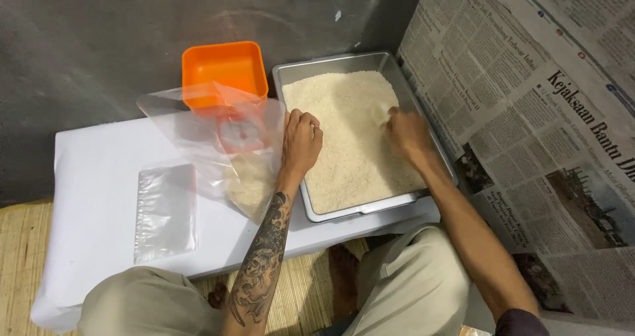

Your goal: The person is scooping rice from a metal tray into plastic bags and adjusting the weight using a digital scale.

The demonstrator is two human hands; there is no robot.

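Scooping rice (344, 137) from the tray (288, 71) at the bench's right edge: right hand (409, 134) digging in, its grip blurred, impossible to tell; left hand (301, 141) closed on the bag (218, 144), best holding its mouth wide. Sitting on white cloth (92, 197), newspaper (542, 111) lining the wall.

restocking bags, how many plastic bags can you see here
2. One bag is held open in the left hand, with some rice in it, beside the tray. A flat bag lies on the white table; it may be a stack of several.
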